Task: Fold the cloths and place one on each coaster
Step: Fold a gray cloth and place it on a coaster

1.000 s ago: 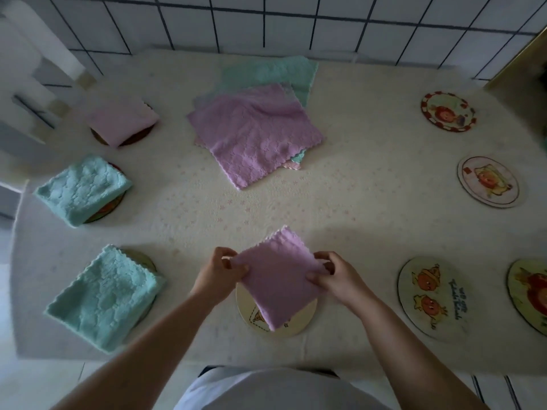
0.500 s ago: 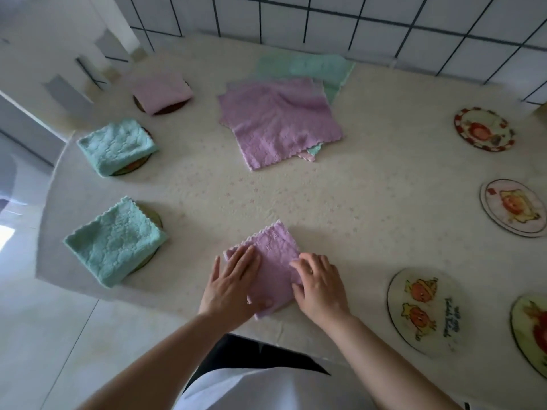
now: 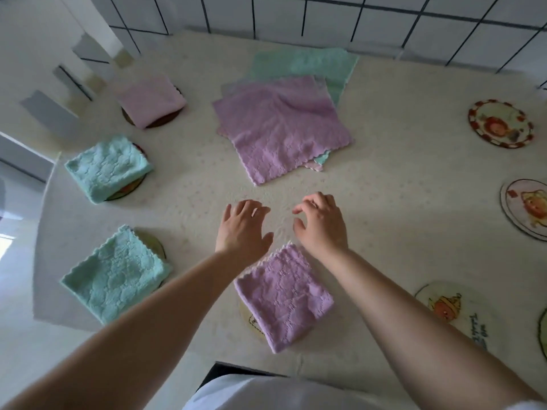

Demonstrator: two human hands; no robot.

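Note:
A folded purple cloth (image 3: 285, 295) lies on a coaster (image 3: 251, 319) near the table's front edge. My left hand (image 3: 242, 229) and my right hand (image 3: 321, 223) hover just beyond it, fingers apart and empty, between it and the stack of unfolded cloths (image 3: 281, 127), purple on top with green beneath. On the left, a folded pink cloth (image 3: 151, 99) and two folded teal cloths (image 3: 108, 167) (image 3: 114, 273) each cover a coaster. Bare picture coasters (image 3: 500, 123) (image 3: 525, 208) (image 3: 453, 313) lie on the right.
The table (image 3: 384, 187) has a cream patterned cover and meets a white tiled wall (image 3: 355, 19) at the back. Another coaster (image 3: 543, 335) is cut off at the right edge. The table's left edge drops to a pale floor.
Both hands have let go of the folded purple cloth, which now rests on its coaster, and have moved forward toward the stack of unfolded cloths.

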